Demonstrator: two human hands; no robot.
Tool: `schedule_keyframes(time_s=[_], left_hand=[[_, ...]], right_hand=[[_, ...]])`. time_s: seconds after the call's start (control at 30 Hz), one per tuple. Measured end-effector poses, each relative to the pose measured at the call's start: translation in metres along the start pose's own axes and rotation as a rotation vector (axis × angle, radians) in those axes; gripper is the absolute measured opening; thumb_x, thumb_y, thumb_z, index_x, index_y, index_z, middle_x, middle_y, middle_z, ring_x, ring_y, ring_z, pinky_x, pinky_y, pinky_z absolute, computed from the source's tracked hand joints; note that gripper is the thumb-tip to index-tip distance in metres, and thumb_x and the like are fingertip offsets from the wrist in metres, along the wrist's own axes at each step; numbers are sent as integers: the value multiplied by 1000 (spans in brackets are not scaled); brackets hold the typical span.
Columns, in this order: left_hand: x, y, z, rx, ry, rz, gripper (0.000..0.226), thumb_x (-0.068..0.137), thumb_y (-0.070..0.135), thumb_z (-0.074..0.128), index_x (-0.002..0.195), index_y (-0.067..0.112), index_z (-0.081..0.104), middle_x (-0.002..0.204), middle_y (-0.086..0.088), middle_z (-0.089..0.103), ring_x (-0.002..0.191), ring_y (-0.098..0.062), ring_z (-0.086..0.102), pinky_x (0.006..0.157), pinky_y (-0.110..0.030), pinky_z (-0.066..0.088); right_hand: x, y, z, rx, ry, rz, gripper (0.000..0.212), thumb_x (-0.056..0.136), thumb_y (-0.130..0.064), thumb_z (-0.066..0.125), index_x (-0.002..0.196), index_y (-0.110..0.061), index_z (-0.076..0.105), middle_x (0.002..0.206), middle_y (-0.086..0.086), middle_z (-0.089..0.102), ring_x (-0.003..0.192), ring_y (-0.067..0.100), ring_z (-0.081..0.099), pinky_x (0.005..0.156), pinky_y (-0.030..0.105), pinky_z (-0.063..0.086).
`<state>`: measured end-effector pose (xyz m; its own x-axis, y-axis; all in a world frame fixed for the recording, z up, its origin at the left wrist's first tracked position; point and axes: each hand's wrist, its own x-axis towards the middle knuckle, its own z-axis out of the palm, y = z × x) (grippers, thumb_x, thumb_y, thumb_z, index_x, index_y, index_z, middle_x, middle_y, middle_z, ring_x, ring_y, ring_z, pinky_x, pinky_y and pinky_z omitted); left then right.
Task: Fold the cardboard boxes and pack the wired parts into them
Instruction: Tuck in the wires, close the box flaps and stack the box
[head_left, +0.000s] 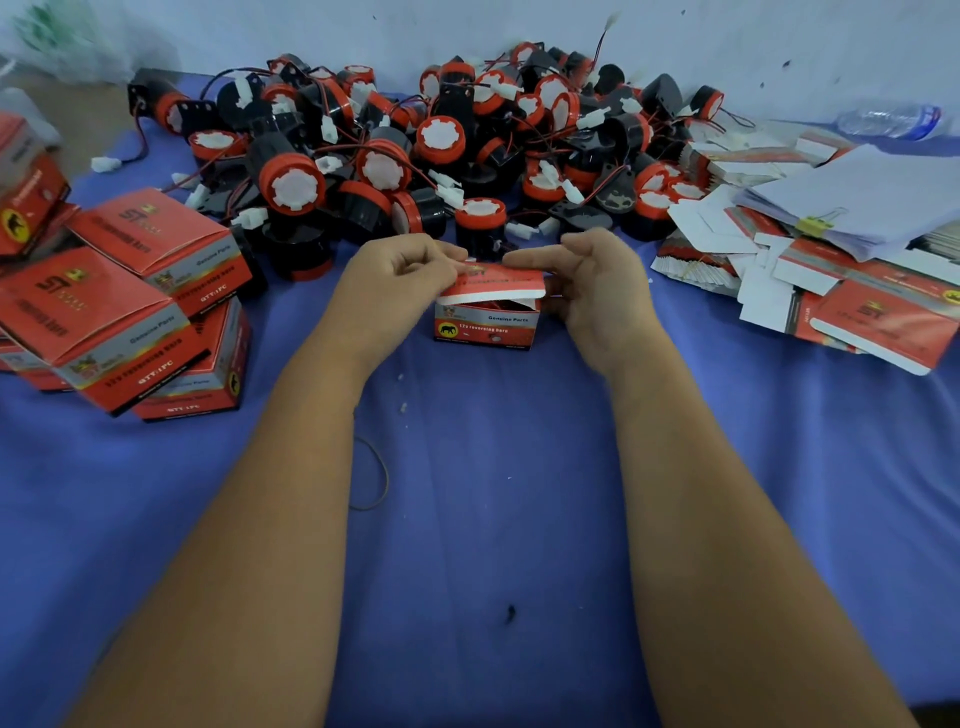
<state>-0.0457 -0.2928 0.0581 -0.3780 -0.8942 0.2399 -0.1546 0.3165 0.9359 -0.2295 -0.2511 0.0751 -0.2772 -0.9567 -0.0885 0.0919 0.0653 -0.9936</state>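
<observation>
A small red cardboard box (485, 325) stands on the blue cloth in the middle, its lid flap (496, 283) half lowered, with something red showing in the gap. My left hand (402, 278) pinches the lid's left end. My right hand (587, 278) holds the box's right side, its fingers curled over the lid's right end. Behind the box lies a big heap of red-and-black wired parts (415, 150) with white connectors.
Several closed red boxes (130, 291) are piled at the left. Flat unfolded box blanks (852, 312) and a clipped stack of white paper (852, 202) lie at the right. A plastic bottle (891, 120) lies at the back right. A rubber band (371, 475) rests on the cloth between my forearms.
</observation>
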Motion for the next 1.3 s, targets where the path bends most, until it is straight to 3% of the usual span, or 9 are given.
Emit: schedule_keyframes(time_s=[0.1,0.23,0.4,0.47,0.6,0.8,0.93,1.13,1.3], left_hand=[[-2,-2,1,203,16,76,13,92,16,65,86,27,67,117,12,66,111,-8,58,72,-5,46],[-2,-4,1,331,42,122,27,95,22,63,121,28,68,128,14,62,117,1,52,80,5,35],[0,-3,1,461,-98,118,35,105,27,46,139,28,56,151,17,43,142,-7,33,118,-36,29],[-1,-2,-2,421,-174,58,40,104,32,47,144,32,49,154,24,34,145,-2,25,122,-37,22],[-2,-2,-5,355,-225,17,48,100,29,56,146,33,45,155,26,30,141,6,22,120,-30,24],[0,-6,1,410,-97,124,48,95,21,65,142,24,53,151,13,44,143,-5,33,119,-32,30],[1,-10,3,305,-87,125,44,95,22,65,139,24,57,147,15,48,140,-2,36,115,-29,36],[4,-10,5,175,-41,99,36,96,22,64,131,27,62,136,20,53,129,1,47,96,-6,42],[3,-11,7,108,-6,100,33,94,24,65,127,29,64,139,11,57,126,-1,52,98,-12,46]], right_hand=[[0,2,-1,-308,-52,-74,9,94,-15,59,95,-17,68,104,10,68,91,21,61,83,33,53],[-6,15,1,-383,-35,-278,21,96,-12,59,86,-26,69,105,1,66,89,10,63,66,15,51],[-2,16,-1,-396,-78,-255,17,93,-21,65,106,-29,73,110,-9,69,105,7,63,87,19,53],[-3,15,-10,-357,-198,-192,32,85,-23,74,116,-31,70,118,-8,68,108,4,63,87,15,51],[-2,15,-15,-333,-281,-193,46,80,-17,78,121,-33,64,128,-7,61,114,4,59,87,14,50],[-3,21,-11,-410,-157,-319,37,83,-24,77,118,-32,68,108,-23,65,104,-7,61,86,12,50],[-2,22,-11,-404,-161,-342,30,90,-27,70,120,-28,68,112,-19,66,107,-4,61,91,17,51],[-3,21,-8,-408,-136,-363,31,93,-29,65,123,-24,67,117,-10,67,108,3,62,82,13,52],[-2,20,-5,-402,-114,-374,29,95,-30,62,122,-23,68,118,-8,67,107,3,63,81,13,52]])
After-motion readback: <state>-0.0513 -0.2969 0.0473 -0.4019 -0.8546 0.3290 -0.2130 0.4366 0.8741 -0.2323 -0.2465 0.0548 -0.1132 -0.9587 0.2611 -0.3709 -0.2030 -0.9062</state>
